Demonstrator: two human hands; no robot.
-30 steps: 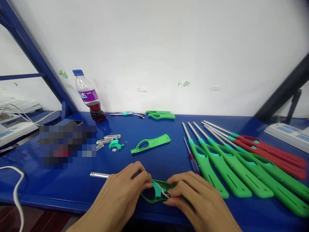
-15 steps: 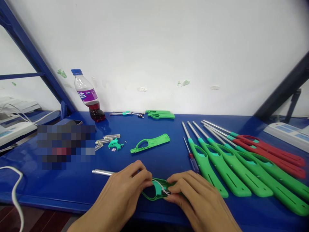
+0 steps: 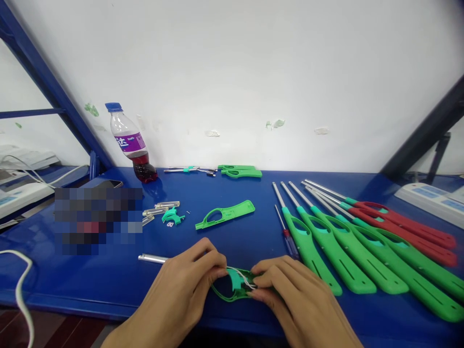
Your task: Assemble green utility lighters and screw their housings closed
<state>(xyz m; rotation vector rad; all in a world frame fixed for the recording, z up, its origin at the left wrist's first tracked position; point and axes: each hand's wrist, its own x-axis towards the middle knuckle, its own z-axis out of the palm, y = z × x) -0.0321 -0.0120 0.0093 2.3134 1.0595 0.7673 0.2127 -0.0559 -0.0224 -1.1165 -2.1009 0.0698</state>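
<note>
An open green plastic lighter shell (image 3: 239, 294) with a teal plastic trigger (image 3: 236, 279) sits at lower centre of the frame; the left hand (image 3: 186, 280) pinches its left part, the right hand (image 3: 295, 290) its right, both hands nearly closed. Above, a matching green plastic half-shell (image 3: 232, 212) lies on the blue tabletop (image 3: 261, 234).

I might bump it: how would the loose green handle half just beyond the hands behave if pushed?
The loose green handle half is probably light for its size, being a thin, open shell. It looks fairly stiff, given the raised detail inside. Lying flat on the glossy blue table, it would probably slide rather than roll.
</note>
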